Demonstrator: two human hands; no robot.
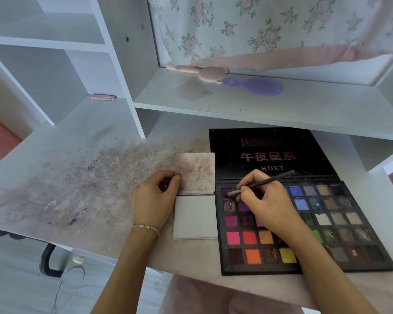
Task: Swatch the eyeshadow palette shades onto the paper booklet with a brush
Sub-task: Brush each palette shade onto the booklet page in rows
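Many-shaded palette [327, 225] (lid open), booklet [195, 175] page pink-smudged

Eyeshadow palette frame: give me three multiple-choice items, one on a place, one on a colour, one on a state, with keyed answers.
1. Where is the brush tip?
A. on the booklet
B. over the palette's top-left purple pan
C. on the shelf

2. What colour is the hairbrush on the shelf?
A. purple
B. green
C. black

3. What is the left hand doing?
A. hanging idle
B. holding the booklet's upper page
C. gripping the brush

Answers: 1 B, the tip lies over the palette's purple pan; 2 A, it is lilac-purple; 3 B, its thumb presses the stained page's edge.
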